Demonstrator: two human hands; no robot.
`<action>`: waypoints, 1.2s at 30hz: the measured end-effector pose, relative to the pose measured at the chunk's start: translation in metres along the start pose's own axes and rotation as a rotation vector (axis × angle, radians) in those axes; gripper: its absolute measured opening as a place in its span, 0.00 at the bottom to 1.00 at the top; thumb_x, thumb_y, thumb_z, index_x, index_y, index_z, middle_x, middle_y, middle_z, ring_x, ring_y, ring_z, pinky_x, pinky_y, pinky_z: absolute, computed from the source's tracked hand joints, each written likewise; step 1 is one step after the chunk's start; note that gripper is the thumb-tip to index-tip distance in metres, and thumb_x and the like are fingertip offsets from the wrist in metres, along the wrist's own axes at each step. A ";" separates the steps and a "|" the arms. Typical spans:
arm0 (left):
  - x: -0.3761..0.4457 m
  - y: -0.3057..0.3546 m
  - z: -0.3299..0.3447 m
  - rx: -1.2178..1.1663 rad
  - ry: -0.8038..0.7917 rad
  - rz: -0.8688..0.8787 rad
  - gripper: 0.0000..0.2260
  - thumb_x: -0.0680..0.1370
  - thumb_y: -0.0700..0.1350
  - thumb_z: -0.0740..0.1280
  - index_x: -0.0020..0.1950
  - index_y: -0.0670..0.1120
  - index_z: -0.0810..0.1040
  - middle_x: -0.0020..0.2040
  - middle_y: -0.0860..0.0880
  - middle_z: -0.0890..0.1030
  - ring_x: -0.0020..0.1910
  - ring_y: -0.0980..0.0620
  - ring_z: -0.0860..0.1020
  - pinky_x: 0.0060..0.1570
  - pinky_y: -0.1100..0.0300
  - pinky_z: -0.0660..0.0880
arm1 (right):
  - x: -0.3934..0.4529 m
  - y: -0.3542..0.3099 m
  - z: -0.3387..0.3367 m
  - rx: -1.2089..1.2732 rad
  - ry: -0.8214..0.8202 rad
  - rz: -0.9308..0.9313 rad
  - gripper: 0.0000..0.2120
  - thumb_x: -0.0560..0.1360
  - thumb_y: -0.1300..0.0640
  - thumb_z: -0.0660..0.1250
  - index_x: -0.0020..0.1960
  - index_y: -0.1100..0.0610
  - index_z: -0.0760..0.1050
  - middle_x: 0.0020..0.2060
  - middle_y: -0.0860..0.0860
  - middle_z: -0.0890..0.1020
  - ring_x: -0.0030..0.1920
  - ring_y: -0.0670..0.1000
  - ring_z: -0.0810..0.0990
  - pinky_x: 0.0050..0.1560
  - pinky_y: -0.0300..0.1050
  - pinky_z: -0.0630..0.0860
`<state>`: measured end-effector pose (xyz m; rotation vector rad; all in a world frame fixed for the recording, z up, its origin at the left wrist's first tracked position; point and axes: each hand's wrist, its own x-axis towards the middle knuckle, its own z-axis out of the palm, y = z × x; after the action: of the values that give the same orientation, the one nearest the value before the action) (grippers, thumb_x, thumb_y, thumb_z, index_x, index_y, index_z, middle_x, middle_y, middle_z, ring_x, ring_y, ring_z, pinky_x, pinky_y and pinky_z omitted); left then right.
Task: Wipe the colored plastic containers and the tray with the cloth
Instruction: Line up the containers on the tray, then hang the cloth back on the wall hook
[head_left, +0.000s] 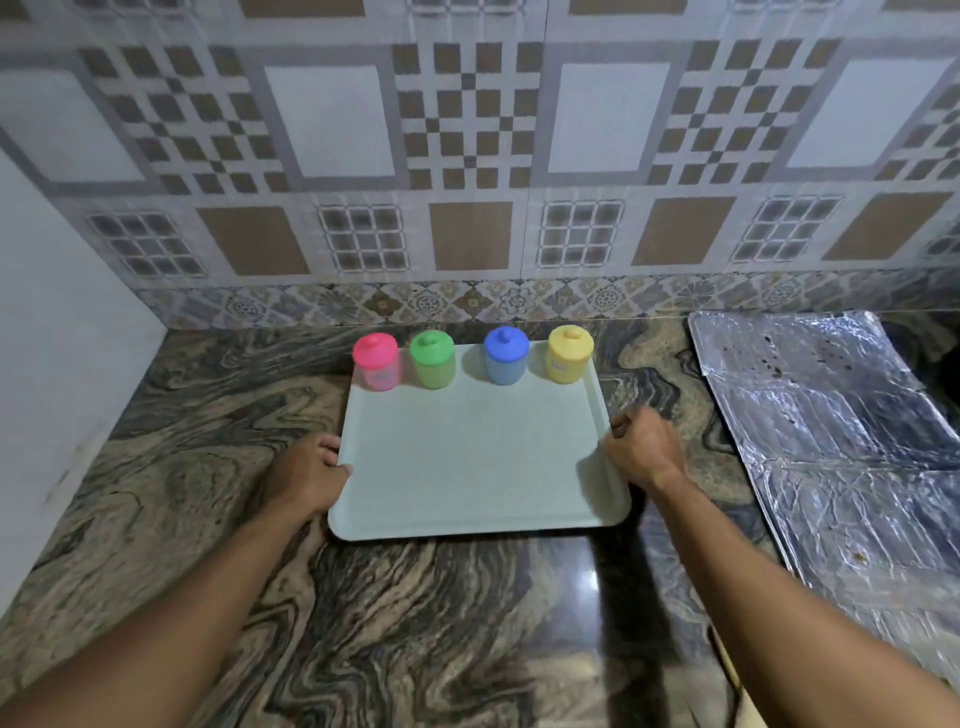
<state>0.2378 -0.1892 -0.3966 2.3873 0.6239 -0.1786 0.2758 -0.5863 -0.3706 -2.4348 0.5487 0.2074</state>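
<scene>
From the head camera, both hands are clamping onto the pale mint rectangular plastic tray as it is sitting flat on the swirled brown-and-black stone tabletop. The left hand is curling its fingers around the tray's left rim, thumb lying over the edge, so that grip is closed on the tray. The right hand is doing the same on the right rim, fingers wrapped tight over the lip.

Beyond the two grips, along the tray's far edge, four small lidded plastic containers are standing upright in a row: the pink container farthest out past the left grip, the green container just beside it, then the blue container, and the yellow container out past the right grip. None of them is touching either hand.

Off to the outside of the right grip, a crinkled sheet of silver foil is lying across the tabletop.
</scene>
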 end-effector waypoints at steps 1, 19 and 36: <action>0.008 0.004 0.000 0.002 -0.001 -0.004 0.12 0.76 0.40 0.76 0.58 0.45 0.81 0.45 0.49 0.82 0.47 0.45 0.81 0.48 0.55 0.75 | 0.009 -0.005 0.001 0.001 -0.004 -0.004 0.06 0.75 0.60 0.70 0.51 0.57 0.84 0.55 0.62 0.87 0.59 0.64 0.85 0.57 0.51 0.81; 0.029 0.024 0.000 -0.010 0.093 0.079 0.20 0.78 0.48 0.76 0.68 0.46 0.80 0.53 0.44 0.87 0.53 0.42 0.84 0.51 0.52 0.78 | 0.039 -0.010 -0.003 0.003 0.022 -0.038 0.10 0.76 0.50 0.74 0.54 0.55 0.85 0.51 0.55 0.88 0.56 0.59 0.86 0.56 0.48 0.80; -0.195 0.150 0.165 -0.178 -0.425 0.716 0.10 0.76 0.40 0.74 0.56 0.49 0.85 0.46 0.51 0.81 0.40 0.59 0.79 0.44 0.66 0.74 | -0.174 0.184 -0.093 0.142 0.287 0.082 0.07 0.79 0.52 0.74 0.45 0.55 0.83 0.37 0.49 0.85 0.42 0.57 0.85 0.46 0.49 0.78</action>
<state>0.1440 -0.4697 -0.3859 2.1533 -0.3981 -0.2858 0.0408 -0.7170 -0.3493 -2.3188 0.7630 -0.1464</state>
